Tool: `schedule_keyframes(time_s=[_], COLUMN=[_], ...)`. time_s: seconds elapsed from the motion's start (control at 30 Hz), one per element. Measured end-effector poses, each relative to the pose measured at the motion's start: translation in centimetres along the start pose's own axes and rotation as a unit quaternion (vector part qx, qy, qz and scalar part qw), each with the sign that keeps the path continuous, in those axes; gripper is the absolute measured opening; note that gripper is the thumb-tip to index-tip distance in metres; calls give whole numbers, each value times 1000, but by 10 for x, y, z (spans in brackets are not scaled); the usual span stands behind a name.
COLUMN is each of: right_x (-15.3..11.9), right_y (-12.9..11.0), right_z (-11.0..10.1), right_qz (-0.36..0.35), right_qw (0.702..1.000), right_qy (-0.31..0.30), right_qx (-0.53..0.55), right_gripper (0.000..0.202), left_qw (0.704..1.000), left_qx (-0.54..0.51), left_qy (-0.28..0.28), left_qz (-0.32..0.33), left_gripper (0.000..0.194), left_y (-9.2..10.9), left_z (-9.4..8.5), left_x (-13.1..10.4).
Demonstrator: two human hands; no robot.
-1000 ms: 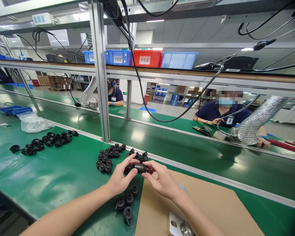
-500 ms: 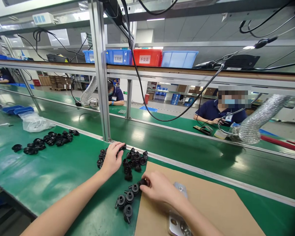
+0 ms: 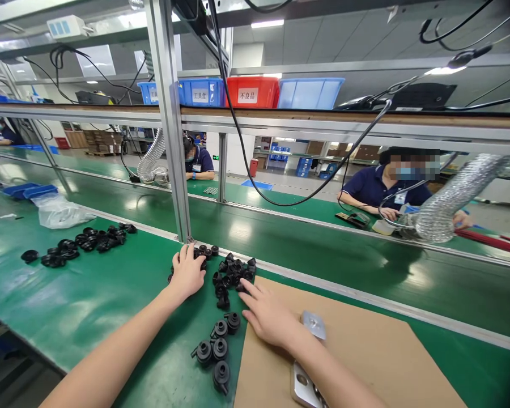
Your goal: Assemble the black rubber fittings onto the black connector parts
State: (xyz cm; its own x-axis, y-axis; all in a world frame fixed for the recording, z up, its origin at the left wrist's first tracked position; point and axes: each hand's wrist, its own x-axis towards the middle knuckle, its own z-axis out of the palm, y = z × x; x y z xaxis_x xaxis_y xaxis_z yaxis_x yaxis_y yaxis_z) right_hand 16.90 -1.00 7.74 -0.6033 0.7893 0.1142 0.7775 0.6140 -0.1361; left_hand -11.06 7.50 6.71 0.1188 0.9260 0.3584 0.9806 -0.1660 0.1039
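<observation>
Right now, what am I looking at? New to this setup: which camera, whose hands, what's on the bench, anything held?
No robot: a person works bare-handed, filmed by one head-worn camera looking forward and down. The left hand covers some round black parts; whether it grips one is hidden. The right hand reaches, thumb and fingers apart, toward small black pieces. Also on the green bench: five spouted black parts, a cardboard sheet with metal hardware on it, and, farther left, another black pile.

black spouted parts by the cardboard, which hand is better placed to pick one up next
Probably the right hand: it is close beside the spouted parts, with its fingertips at the jumbled black pieces. The left hand is farther off, over the round black pieces.
</observation>
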Motion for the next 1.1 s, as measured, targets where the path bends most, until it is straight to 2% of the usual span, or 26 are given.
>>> schedule_keyframes(time_s=[0.07, 0.13, 0.2, 0.27, 0.33, 0.4, 0.5, 0.6, 0.67, 0.77, 0.97, 1.1], right_x=[2, 3, 2, 1, 0, 0, 3, 5, 4, 2, 1, -2], right_y=[1, 3, 7, 9, 10, 8, 4, 2, 2, 2, 4, 4], right_z=[-2, -4, -2, 3, 6, 6, 1, -3, -2, 2, -1, -8], right_qz=[54, 108, 116, 88, 54, 31, 19, 43, 60, 71, 146, 152], right_qw=[998, 991, 989, 993, 996, 997, 996, 995, 994, 995, 989, 988], right_qy=[40, 74, 86, 71, 50, 52, 74, 75, 71, 55, 6, -6], right_qx=[-14, -10, 16, 38, 43, 44, 48, 49, 59, 54, 12, 28], right_gripper=[20, 17, 33, 55, 61, 44, 6, 12, 11, 23, 19, 12], left_qw=[1000, 1000, 1000, 1000, 1000, 1000, 999, 998, 997, 995, 991, 987], left_qx=[3, 4, 5, 6, 7, 10, 25, 49, 63, 80, 120, 152], left_qy=[-6, -14, -20, -17, -8, -3, -13, -33, -40, -52, -57, -49], left_qz=[-8, -16, -21, -19, -16, -14, -18, -20, -15, -13, -17, -12], left_gripper=[43, 47, 42, 31, 22, 16, 27, 41, 42, 38, 40, 33], left_y=[1, 2, 2, 3, 4, 4, 5, 7, 8, 8, 5, 6], left_z=[-2, -4, -5, -5, -6, -7, -11, -15, -17, -18, -21, -23], left_x=[0, 1, 1, 2, 2, 2, 0, -3, -5, -6, -7, -12])
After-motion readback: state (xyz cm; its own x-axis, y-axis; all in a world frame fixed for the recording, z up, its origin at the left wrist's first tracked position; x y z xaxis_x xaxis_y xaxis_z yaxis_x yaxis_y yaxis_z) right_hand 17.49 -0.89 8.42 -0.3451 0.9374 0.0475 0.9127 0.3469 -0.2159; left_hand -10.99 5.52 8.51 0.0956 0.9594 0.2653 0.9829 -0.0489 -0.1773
